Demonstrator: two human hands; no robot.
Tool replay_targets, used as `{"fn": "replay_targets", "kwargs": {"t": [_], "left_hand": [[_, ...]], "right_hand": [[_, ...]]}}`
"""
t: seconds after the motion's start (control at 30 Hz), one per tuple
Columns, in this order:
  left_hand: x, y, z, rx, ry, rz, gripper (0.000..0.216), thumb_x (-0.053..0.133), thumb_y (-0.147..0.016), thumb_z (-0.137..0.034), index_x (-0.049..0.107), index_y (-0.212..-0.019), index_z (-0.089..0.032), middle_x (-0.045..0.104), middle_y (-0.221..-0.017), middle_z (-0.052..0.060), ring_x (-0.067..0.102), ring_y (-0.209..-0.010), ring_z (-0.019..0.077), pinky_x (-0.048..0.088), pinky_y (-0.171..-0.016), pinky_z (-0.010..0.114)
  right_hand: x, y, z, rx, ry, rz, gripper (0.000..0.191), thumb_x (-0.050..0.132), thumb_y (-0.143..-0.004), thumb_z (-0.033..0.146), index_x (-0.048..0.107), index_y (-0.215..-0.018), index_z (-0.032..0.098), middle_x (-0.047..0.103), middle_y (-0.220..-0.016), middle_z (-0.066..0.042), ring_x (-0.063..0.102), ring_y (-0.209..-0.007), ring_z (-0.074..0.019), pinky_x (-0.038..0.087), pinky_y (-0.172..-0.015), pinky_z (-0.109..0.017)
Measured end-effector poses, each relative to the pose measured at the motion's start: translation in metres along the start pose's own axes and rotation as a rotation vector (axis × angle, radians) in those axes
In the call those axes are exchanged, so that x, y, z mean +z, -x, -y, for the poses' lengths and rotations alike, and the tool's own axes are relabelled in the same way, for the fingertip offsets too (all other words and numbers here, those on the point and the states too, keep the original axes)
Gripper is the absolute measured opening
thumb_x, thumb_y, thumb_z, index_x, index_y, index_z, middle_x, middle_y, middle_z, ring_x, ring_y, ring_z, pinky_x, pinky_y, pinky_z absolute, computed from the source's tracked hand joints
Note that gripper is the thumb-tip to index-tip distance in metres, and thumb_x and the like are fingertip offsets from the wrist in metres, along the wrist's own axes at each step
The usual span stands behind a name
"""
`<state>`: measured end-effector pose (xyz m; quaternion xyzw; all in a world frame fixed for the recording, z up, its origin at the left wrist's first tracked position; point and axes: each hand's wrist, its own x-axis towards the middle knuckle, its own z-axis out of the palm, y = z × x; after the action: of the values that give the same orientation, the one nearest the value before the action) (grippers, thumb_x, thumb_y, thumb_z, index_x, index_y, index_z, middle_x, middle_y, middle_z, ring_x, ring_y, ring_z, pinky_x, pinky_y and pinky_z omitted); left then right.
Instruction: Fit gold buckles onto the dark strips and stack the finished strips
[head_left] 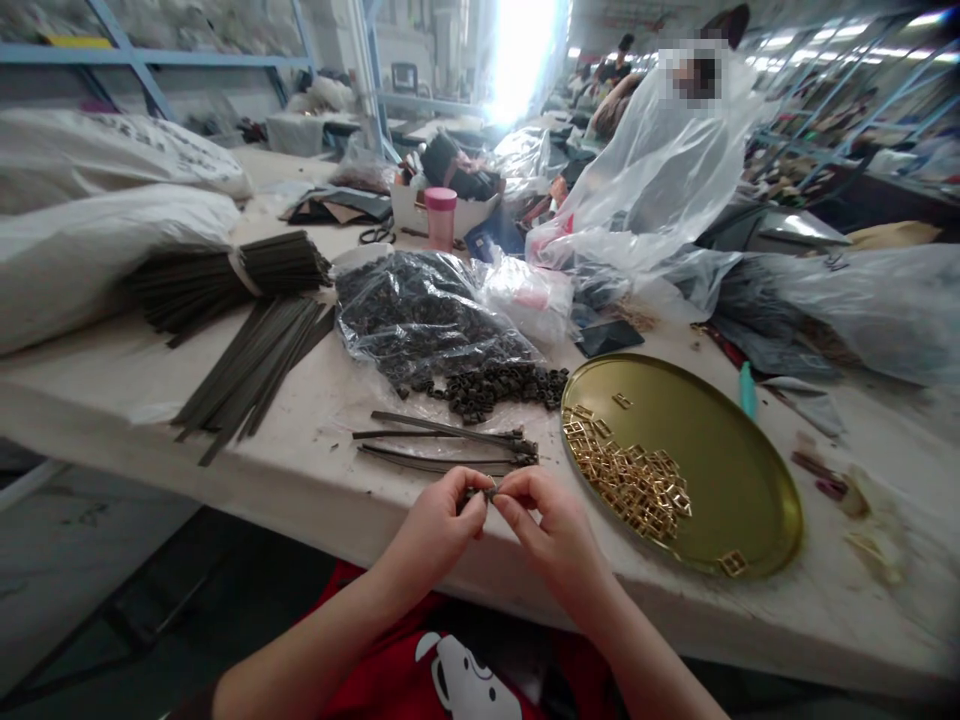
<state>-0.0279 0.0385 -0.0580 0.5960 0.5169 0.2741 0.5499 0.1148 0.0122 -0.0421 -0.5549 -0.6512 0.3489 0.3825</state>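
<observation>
A small dark piece [484, 492], mostly hidden by fingers, sits at the desk's [322, 490] front edge, pinched in a narrow grip by the left hand [448, 515]; the right hand's [546, 510] thumb and forefinger close on its other end. Just beyond lie dark strips [442, 427], then black loops [487, 390] spilling from a clear bag [435, 310]. Rightward, a golden tray [727, 470] carries gold buckles [630, 485].

Left hand [448, 512] fingertip-close to right hand [551, 515]
</observation>
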Motion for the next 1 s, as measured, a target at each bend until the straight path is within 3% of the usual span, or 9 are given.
{"fn": "replay_targets", "kwargs": {"t": [0.2, 0.43, 0.53, 0.67, 0.83, 1.0], "left_hand": [[0.004, 0.017, -0.011, 0.067, -0.165, -0.059, 0.017, 0.044, -0.08, -0.022, 0.056, -0.091, -0.018, 0.062, -0.081, 0.001, 0.057, -0.072, 0.0145, 0.042, -0.067, 0.025], [0.007, 0.029, -0.016, 0.137, -0.197, -0.048, 0.021, 0.041, -0.081, -0.019, 0.056, -0.095, -0.017, 0.062, -0.093, 0.004, 0.056, -0.089, 0.0169, 0.041, -0.079, 0.028], [0.007, 0.032, -0.014, 0.145, -0.168, -0.028, 0.022, 0.041, -0.081, -0.019, 0.052, -0.1, -0.018, 0.061, -0.091, 0.003, 0.057, -0.082, 0.0158, 0.042, -0.075, 0.028], [0.007, 0.034, -0.011, 0.115, -0.109, 0.021, 0.029, 0.039, -0.083, -0.022, 0.04, -0.112, -0.018, 0.057, -0.072, -0.001, 0.054, -0.063, 0.0139, 0.041, -0.061, 0.026], [0.003, 0.033, -0.008, 0.136, -0.131, 0.071, 0.032, 0.04, -0.085, -0.023, 0.036, -0.116, -0.018, 0.058, -0.073, 0.0, 0.056, -0.07, 0.015, 0.041, -0.068, 0.028], [-0.001, 0.029, -0.006, 0.133, -0.065, 0.125, 0.032, 0.039, -0.086, -0.023, 0.034, -0.116, -0.015, 0.059, -0.077, 0.001, 0.056, -0.075, 0.0147, 0.041, -0.073, 0.028]], "right_hand": [[0.005, 0.01, 0.0, -0.026, 0.055, -0.113, 0.003, 0.053, -0.079, 0.018, 0.054, -0.076, 0.019, 0.057, -0.073, -0.002, 0.053, -0.067, -0.0144, 0.043, -0.061, -0.026], [0.012, 0.023, -0.009, 0.008, -0.025, -0.125, 0.006, 0.054, -0.078, 0.018, 0.058, -0.082, 0.018, 0.057, -0.078, -0.003, 0.055, -0.072, -0.0153, 0.046, -0.065, -0.027], [0.014, 0.024, -0.012, 0.044, -0.1, -0.152, 0.007, 0.055, -0.079, 0.021, 0.058, -0.084, 0.018, 0.058, -0.08, -0.003, 0.056, -0.074, -0.0151, 0.046, -0.066, -0.027], [0.017, 0.023, -0.013, 0.082, -0.17, -0.206, 0.009, 0.055, -0.08, 0.024, 0.059, -0.087, 0.019, 0.06, -0.081, -0.002, 0.056, -0.073, -0.0145, 0.045, -0.066, -0.027], [0.021, 0.022, -0.013, 0.064, -0.129, -0.292, 0.007, 0.057, -0.079, 0.025, 0.059, -0.082, 0.019, 0.058, -0.076, -0.001, 0.054, -0.071, -0.0142, 0.044, -0.064, -0.027], [0.018, 0.023, -0.01, 0.013, -0.223, -0.239, 0.024, 0.042, -0.087, 0.032, 0.063, -0.088, 0.019, 0.057, -0.085, -0.005, 0.053, -0.079, -0.0156, 0.043, -0.069, -0.029]]}}
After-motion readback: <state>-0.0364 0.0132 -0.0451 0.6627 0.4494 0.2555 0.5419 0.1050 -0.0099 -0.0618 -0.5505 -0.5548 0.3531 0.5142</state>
